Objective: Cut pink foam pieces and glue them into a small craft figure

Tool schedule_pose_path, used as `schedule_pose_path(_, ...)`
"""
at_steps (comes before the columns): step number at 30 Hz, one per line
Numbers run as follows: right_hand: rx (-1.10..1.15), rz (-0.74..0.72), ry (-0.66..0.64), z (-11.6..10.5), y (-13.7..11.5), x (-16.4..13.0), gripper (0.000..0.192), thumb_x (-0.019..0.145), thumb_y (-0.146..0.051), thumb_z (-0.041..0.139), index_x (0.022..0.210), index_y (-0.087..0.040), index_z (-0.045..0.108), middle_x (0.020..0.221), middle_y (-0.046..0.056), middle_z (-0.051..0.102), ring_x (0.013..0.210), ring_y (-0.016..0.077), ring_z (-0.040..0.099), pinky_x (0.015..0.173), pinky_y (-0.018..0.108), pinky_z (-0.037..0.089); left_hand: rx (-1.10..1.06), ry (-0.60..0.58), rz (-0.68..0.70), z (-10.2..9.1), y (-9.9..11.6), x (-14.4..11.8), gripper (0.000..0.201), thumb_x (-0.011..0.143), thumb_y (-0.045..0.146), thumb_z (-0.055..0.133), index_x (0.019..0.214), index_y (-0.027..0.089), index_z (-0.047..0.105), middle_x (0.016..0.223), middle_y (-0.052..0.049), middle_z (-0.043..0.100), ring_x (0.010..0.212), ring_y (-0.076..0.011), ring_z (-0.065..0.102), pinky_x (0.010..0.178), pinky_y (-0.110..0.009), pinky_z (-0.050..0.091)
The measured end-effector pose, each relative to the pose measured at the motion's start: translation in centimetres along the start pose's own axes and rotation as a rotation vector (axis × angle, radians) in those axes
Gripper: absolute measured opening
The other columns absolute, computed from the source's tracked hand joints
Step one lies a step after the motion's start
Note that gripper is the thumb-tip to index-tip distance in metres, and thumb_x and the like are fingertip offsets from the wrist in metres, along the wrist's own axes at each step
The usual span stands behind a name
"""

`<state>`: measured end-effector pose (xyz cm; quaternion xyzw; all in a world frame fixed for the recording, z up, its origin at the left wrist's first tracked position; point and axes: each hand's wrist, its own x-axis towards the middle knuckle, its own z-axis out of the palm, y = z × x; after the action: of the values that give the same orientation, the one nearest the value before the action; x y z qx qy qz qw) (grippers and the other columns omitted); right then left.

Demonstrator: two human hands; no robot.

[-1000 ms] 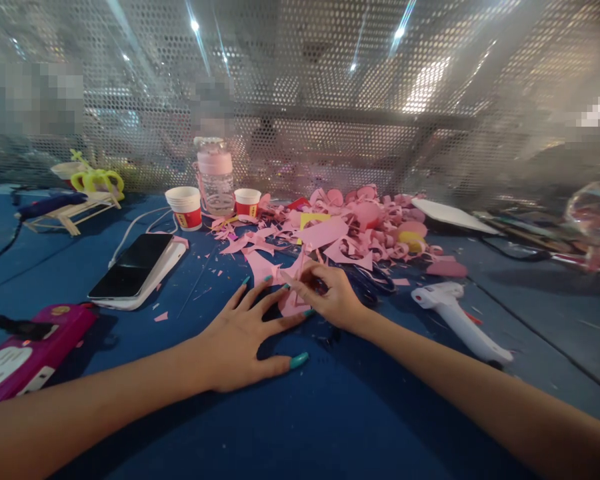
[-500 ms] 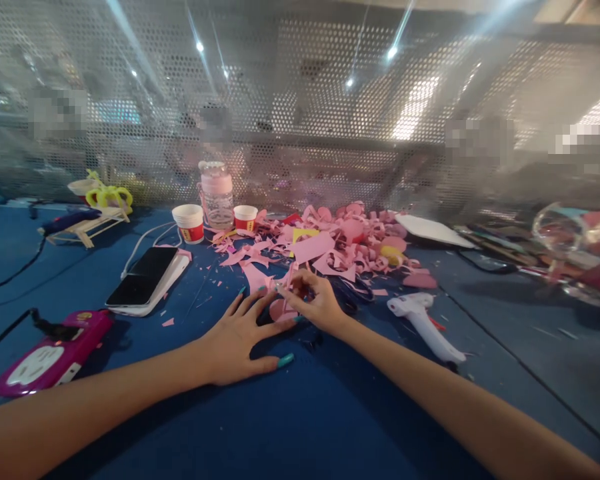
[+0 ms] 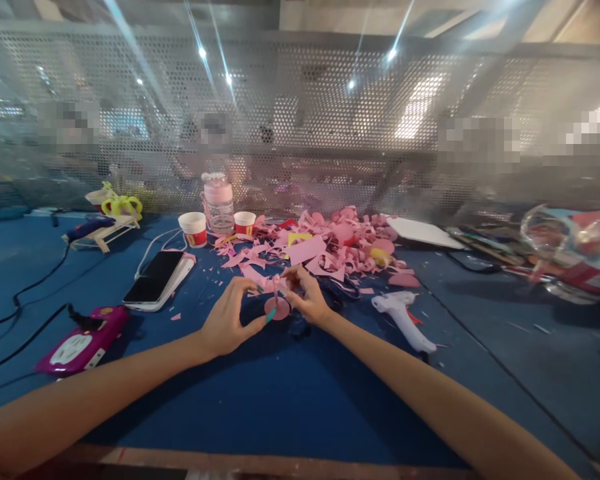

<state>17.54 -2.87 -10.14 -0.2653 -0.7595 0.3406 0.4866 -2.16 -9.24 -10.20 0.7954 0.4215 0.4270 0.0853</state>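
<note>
A small pink paper piece [image 3: 278, 307], with a round disc base and a narrow strip rising from it, is between my two hands just above or on the blue table. My right hand [image 3: 307, 298] pinches the top of the strip from the right. My left hand [image 3: 230, 317] curves round from the left, its teal-nailed thumb against the disc and its fingertips by the strip; exact contact there is hard to see. Behind my fingers lies a heap of pink paper strips and scraps [image 3: 350, 233], with a flat pink offcut [image 3: 306, 251] on its near side.
To the right lies a white glue gun [image 3: 405, 320]. On the left are a phone [image 3: 155, 275], a magenta power strip [image 3: 83, 341] and its black cord. Paper cups [image 3: 193, 230] and a pink-lidded bottle [image 3: 219, 203] stand at the back before a perforated metal screen [image 3: 320, 113].
My left hand has lifted from lying flat with spread fingers and now curls around the pink paper piece. My right hand has shifted slightly left, still pinching. The view has tilted up a little.
</note>
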Motion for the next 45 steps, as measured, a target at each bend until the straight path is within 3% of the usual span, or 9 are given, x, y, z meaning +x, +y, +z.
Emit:
schedule_pose_path(3,0.015,-0.016,0.004,0.1,0.1,0.0,0.031,0.075,-0.046,0.056,0.091,-0.02,0.049,0.064,-0.004,0.039,0.056,0.0113,0.037,0.053,0.026,0.03,-0.047,-0.013,-0.04,1.2,-0.3,1.3,0.045,0.076,0.037,0.064,0.115,0.017,0.051,0.113,-0.012,0.057,0.107,-0.0233,0.052,0.093,-0.041,0.044)
schedule_pose_path(6,0.081,-0.029,0.045,0.1,0.4,0.0,0.036,0.076,-0.052,0.053,0.092,-0.02,0.048,0.068,-0.002,0.041,0.059,0.0122,0.039,0.056,0.028,0.033,-0.123,-0.044,-0.102,2.2,-0.4,2.8,0.023,0.077,0.036,0.064,0.092,0.02,0.066,0.095,-0.007,0.067,0.093,-0.0211,0.06,0.084,-0.036,0.048)
schedule_pose_path(8,0.138,-0.003,0.137,0.2,0.6,0.1,0.034,0.08,-0.053,0.049,0.089,-0.02,0.048,0.069,-0.002,0.043,0.06,0.0122,0.04,0.057,0.028,0.034,-0.183,-0.061,-0.161,2.4,-0.4,4.0,0.02,0.077,0.037,0.063,0.077,0.019,0.07,0.083,-0.006,0.069,0.082,-0.0196,0.063,0.077,-0.033,0.05)
schedule_pose_path(13,0.318,0.133,0.443,0.3,1.2,0.7,0.029,0.081,-0.05,0.049,0.077,-0.022,0.043,0.065,-0.003,0.043,0.055,0.0102,0.037,0.052,0.025,0.033,-0.226,0.02,-0.201,0.3,-1.4,7.7,0.022,0.076,0.036,0.064,0.074,0.017,0.072,0.078,-0.005,0.072,0.078,-0.0181,0.064,0.074,-0.028,0.048)
schedule_pose_path(17,0.358,0.159,0.524,0.1,1.7,1.2,0.03,0.079,-0.05,0.051,0.073,-0.022,0.042,0.064,-0.004,0.043,0.055,0.0099,0.038,0.054,0.025,0.035,-0.051,0.152,-0.3,-2.3,-4.4,11.0,0.024,0.077,0.034,0.062,0.072,0.012,0.072,0.067,-0.004,0.07,0.063,-0.0149,0.06,0.058,-0.024,0.042)
schedule_pose_path(23,0.279,0.129,0.482,-0.1,1.7,0.9,0.029,0.082,-0.047,0.05,0.072,-0.022,0.043,0.066,-0.003,0.042,0.058,0.0114,0.039,0.058,0.027,0.036,0.196,0.289,-0.335,-4.4,-8.8,14.2,0.021,0.079,0.028,0.059,0.074,0.011,0.071,0.072,-0.006,0.071,0.066,-0.0155,0.059,0.062,-0.024,0.038)
schedule_pose_path(29,0.231,0.114,0.459,-0.2,1.6,0.9,0.027,0.085,-0.045,0.046,0.073,-0.021,0.046,0.065,-0.003,0.043,0.058,0.0118,0.041,0.06,0.027,0.035,0.283,0.152,-0.299,-3.3,-12.1,15.0,0.024,0.079,0.029,0.056,0.069,0.013,0.07,0.068,-0.005,0.069,0.062,-0.0147,0.056,0.059,-0.025,0.034)
schedule_pose_path(35,0.226,0.145,0.451,-0.2,1.8,1.0,0.026,0.083,-0.045,0.048,0.072,-0.021,0.046,0.066,-0.002,0.044,0.06,0.0123,0.041,0.061,0.027,0.037,0.294,0.105,-0.307,-2.1,-14.9,14.2,0.026,0.077,0.032,0.058,0.062,0.014,0.07,0.061,-0.005,0.066,0.058,-0.0153,0.055,0.057,-0.026,0.032)
schedule_pose_path(45,0.157,0.19,0.421,-0.3,1.7,0.8,0.025,0.082,-0.045,0.048,0.073,-0.022,0.046,0.067,-0.001,0.047,0.062,0.0129,0.043,0.062,0.028,0.039,0.255,0.079,-0.347,-1.1,-16.7,13.7,0.023,0.075,0.035,0.061,0.069,0.016,0.072,0.067,-0.005,0.07,0.063,-0.0165,0.059,0.058,-0.025,0.035)
